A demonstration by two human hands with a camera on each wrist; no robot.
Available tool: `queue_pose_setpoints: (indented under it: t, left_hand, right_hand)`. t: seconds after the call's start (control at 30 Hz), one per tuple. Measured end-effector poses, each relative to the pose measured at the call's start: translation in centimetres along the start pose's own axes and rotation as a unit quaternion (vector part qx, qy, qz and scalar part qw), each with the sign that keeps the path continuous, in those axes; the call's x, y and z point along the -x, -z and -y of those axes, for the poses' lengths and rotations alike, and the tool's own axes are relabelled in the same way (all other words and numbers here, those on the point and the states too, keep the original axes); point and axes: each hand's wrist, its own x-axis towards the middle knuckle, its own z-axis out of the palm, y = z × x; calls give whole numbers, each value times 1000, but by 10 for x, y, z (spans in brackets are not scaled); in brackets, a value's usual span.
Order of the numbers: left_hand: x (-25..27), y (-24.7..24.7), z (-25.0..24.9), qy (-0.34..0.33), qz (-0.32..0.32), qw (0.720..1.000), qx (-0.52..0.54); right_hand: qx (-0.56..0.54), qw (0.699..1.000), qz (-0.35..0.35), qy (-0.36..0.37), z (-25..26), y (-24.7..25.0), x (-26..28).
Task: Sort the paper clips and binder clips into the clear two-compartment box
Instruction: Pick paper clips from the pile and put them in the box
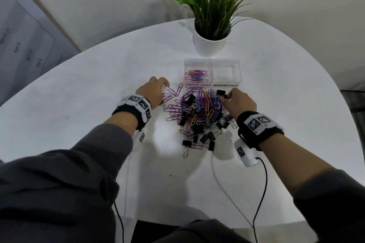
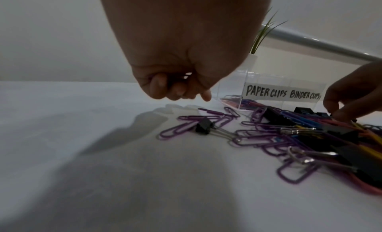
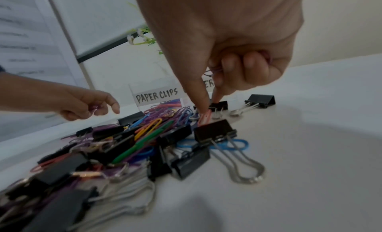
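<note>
Pinching down with thumb and forefinger, the right hand [image 3: 233, 44] meets a pink paper clip [image 3: 203, 118] at the far edge of the mixed pile [image 1: 199, 116] in mid-frame, its other fingers [image 3: 255, 64] curled over purple clips held against the palm; only the right wrist view shows that hidden bundle. At left of the pile, the left hand [image 1: 153, 91] hovers with fingers [image 2: 159, 86] curled in, a strand of purple wire showing inside the fist in the left wrist view, while the head view shows only its knuckles above a few loose purple paper clips [image 1: 173, 91]. Black binder clips [image 3: 215, 132] lie tangled among coloured ones on the white table [image 1: 83, 92]. Just beyond, the clear box [image 1: 212, 62] carries hand-lettered labels, "PAPER CLIPS" [image 2: 266, 91] and "BINDER CLIPS" [image 2: 304, 95]; coloured paper clips sit in the left compartment. A potted plant [image 1: 210, 42] stands behind it at upper centre.
</note>
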Motion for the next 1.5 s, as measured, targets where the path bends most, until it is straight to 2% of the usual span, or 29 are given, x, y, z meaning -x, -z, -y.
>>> queue_pose_setpoints:
  t: [0.23, 0.37, 0.6, 1.1, 1.27, 1.5]
  left_hand:
    - [-3, 1, -1, -38, 31, 997, -54]
    - [-7, -2, -3, -52, 2, 996, -78]
    - [-8, -5, -10, -72, -25, 991, -106]
    - [-10, -7, -22, -84, -29, 985, -150]
    - [-4, -7, -18, -62, -74, 991, -95]
    - [1, 3, -3, -52, -63, 991, -109]
  right_hand:
    - [45, 999, 7, -12, 1, -5, -2]
    - [54, 998, 25, -21, 4, -3, -7]
    - [133, 990, -12, 43, 3, -2, -1]
    - [-52, 998, 4, 44, -16, 12, -1]
    - [-73, 996, 16, 51, -10, 5, 1]
    - [-51, 992, 25, 108, 3, -1, 6]
